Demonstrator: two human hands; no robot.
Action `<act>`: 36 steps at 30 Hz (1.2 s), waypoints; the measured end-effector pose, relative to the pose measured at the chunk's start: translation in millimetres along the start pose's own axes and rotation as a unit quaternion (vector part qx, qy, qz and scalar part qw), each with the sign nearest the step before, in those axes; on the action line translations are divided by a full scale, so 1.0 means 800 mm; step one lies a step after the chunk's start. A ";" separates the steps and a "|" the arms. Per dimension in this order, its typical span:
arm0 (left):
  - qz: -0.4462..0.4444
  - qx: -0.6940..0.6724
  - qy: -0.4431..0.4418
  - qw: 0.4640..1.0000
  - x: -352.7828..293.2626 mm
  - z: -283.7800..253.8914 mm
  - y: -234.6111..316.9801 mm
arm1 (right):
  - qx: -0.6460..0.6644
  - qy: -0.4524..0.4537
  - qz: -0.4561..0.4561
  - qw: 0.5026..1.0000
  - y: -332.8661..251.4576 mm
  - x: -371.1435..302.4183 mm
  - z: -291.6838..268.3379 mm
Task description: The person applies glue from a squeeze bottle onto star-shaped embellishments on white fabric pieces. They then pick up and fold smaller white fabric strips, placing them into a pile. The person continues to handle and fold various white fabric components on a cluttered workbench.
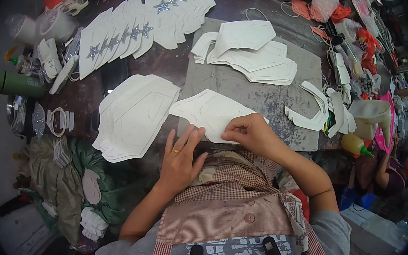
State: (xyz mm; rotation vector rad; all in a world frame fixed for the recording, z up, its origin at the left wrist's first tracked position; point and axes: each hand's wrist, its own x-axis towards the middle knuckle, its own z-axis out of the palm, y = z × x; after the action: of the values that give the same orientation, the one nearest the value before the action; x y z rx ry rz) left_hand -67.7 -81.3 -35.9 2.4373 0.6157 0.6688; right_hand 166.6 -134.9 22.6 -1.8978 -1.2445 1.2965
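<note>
A single white shoe-upper piece (209,110), marked with thin lines, lies flat at the near edge of a grey board. Fingertips of my left hand (182,157) rest along its near left edge, the fingers stretched and apart, a ring on one. My right hand (252,134) is over the piece's near right part, thumb and forefinger pinched together; whatever is between them is too small or hidden to make out. Left of the piece lies a stack of similar white pieces (134,112). Farther back on the board, more white upper pieces (251,54) are piled loosely.
Star-decorated white pieces (121,38) fan out at the far left. Curved white strips (315,109) lie on the board's (256,104) right. A green flask (18,83) stands left, a yellow bottle (356,144) right. Another person (390,171) is at the far right.
</note>
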 end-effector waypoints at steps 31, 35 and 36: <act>0.055 0.071 -0.024 0.996 -0.004 0.003 0.017 | -0.143 0.089 -0.132 0.977 -0.004 -0.027 -0.003; 0.064 0.067 -0.033 0.995 0.003 0.004 0.018 | -0.160 0.073 -0.026 0.984 0.003 -0.058 -0.046; 0.067 0.054 -0.040 0.996 0.004 0.006 0.018 | -0.152 0.082 -0.050 0.984 0.010 -0.060 -0.047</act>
State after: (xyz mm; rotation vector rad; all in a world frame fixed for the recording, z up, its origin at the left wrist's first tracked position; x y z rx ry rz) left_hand -58.5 -91.9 -29.5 2.6097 0.4710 0.6014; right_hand 198.5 -178.4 52.3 -2.0699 -1.4963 0.9198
